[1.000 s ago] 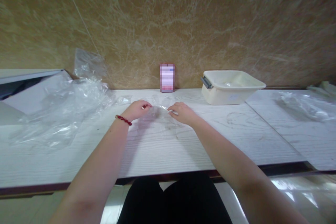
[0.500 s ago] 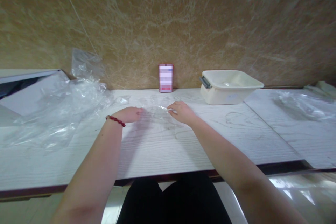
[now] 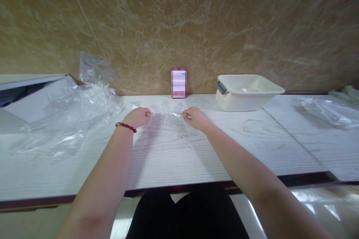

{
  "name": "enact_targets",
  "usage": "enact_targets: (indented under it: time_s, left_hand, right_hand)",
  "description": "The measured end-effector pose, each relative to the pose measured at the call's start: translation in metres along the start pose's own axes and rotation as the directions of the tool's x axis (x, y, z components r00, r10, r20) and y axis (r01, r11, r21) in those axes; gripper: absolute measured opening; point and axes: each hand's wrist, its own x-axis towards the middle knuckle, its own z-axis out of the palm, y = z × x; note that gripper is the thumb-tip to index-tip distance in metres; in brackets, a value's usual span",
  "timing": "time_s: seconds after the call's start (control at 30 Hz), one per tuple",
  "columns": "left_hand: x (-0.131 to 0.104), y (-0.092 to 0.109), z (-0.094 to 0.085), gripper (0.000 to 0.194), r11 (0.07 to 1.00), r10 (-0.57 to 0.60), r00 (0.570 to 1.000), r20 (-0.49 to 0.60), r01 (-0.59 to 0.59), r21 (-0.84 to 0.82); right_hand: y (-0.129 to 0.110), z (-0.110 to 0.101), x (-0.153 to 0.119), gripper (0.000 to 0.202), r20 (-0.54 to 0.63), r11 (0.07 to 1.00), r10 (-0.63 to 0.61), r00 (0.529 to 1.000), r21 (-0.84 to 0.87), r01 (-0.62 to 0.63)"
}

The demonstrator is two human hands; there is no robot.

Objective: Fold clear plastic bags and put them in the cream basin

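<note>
Head view: left hand (image 3: 139,117) and right hand (image 3: 196,118) pinch clear plastic (image 3: 169,125), held edge running crosswise, long axis unclear.

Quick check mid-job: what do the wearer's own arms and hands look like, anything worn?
Both the left hand and right hand are ungloved, and no sleeves show on the forearms. A dark red beaded bracelet circles the left wrist; none shows on the right.

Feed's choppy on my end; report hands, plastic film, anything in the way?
Left hand, right hand: each pinching clear plastic film. Film spread between them. Crumpled plastic pile close on left, cream tub off right; neither between the hands.
</note>
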Motion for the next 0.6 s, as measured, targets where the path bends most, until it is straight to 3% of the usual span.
enact_targets:
  time_s: [0.23, 0.4, 0.5, 0.6]
  left_hand:
    - [-0.015, 0.015, -0.022, 0.033, 0.997, 0.076, 0.997, 0.023, -0.076, 0.025]
    - [-0.037, 0.031, -0.04, 0.032, 0.988, 0.153, 0.988, -0.002, -0.153, 0.015]
    - [-0.053, 0.032, -0.042, 0.03, 0.979, 0.205, 0.978, 0.024, -0.205, -0.021]
    - [-0.071, 0.026, -0.034, 0.028, 0.963, 0.268, 0.962, 0.061, -0.266, -0.035]
  right_hand:
    - [-0.015, -0.019, -0.006, 0.019, 0.043, 0.981, -0.192, 0.98, 0.011, 0.192]
    - [-0.029, -0.045, -0.018, 0.017, 0.266, 0.939, -0.344, 0.901, 0.082, 0.334]
    - [-0.036, -0.057, -0.026, 0.018, 0.397, 0.948, -0.312, 0.863, 0.075, 0.308]
    - [-0.045, -0.064, -0.036, 0.02, 0.417, 0.968, -0.204, 0.886, -0.051, 0.247]
